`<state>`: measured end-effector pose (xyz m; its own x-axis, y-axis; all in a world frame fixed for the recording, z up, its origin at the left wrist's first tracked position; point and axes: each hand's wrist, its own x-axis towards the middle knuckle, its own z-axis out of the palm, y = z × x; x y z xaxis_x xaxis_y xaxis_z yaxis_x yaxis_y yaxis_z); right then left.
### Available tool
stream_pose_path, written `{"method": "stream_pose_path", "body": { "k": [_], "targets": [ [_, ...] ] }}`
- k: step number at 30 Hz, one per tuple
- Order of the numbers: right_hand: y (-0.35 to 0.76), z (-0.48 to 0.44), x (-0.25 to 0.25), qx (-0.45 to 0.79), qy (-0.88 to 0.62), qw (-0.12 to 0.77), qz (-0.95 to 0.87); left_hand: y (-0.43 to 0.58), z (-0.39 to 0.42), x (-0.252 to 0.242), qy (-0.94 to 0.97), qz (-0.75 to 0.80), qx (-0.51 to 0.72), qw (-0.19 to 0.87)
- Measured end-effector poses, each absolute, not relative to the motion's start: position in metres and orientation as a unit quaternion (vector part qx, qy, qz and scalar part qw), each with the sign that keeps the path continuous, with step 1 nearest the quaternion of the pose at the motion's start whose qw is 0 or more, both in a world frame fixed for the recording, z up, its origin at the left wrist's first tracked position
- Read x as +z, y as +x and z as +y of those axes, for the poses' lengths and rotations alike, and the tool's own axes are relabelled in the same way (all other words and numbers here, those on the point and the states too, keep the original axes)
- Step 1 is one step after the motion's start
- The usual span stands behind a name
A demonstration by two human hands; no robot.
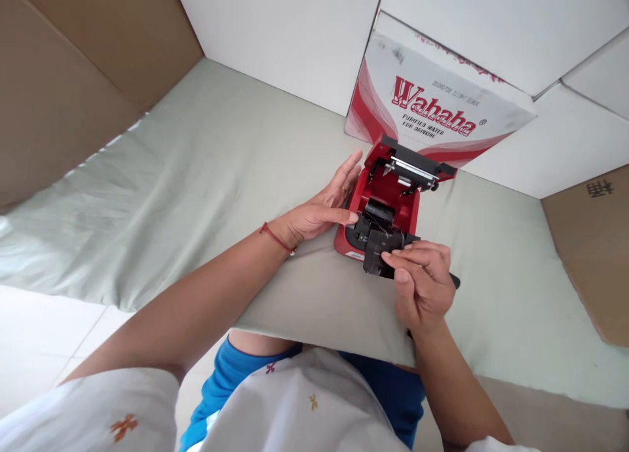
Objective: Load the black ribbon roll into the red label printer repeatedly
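A red device (409, 206) with a black inside stands on the cloth-covered surface, its lid (410, 167) raised and a metal roller showing under it. My left hand (330, 206) rests along the device's left side, thumb on its front left edge and the other fingers spread along the outer wall. At the front right, my right hand (425, 278) pinches a black flat part (377, 250), which overlaps the front of the device. A dark handle-like end sticks out to the right behind my right hand; what it belongs to is hidden.
A white and red Wahaha carton (437, 98) stands right behind the device, against white panels. A brown cardboard box (594, 249) is at the right, another (93, 65) at the left. The pale green cloth (196, 177) covers the surface down to its front edge.
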<state>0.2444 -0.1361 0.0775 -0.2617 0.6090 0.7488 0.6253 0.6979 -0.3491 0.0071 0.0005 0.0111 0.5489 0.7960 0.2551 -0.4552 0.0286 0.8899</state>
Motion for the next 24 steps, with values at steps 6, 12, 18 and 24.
{"method": "stream_pose_path", "body": {
  "k": [6,12,18,24],
  "targets": [
    [0.263,-0.122,0.125,0.161,-0.466,0.433,-0.755,0.02,0.001,0.014,0.482,0.134,0.479,0.721],
    [0.26,-0.065,0.169,0.146,-0.568,0.21,-0.782,0.031,0.003,0.013,0.43,0.163,0.516,0.723],
    [0.226,-0.013,0.162,0.028,-0.572,-0.168,-0.803,0.033,0.005,0.012,0.421,0.191,0.52,0.718],
    [0.212,-0.003,0.163,0.036,-0.584,-0.205,-0.785,0.036,0.006,0.01,0.413,0.203,0.523,0.717]
  ]
}}
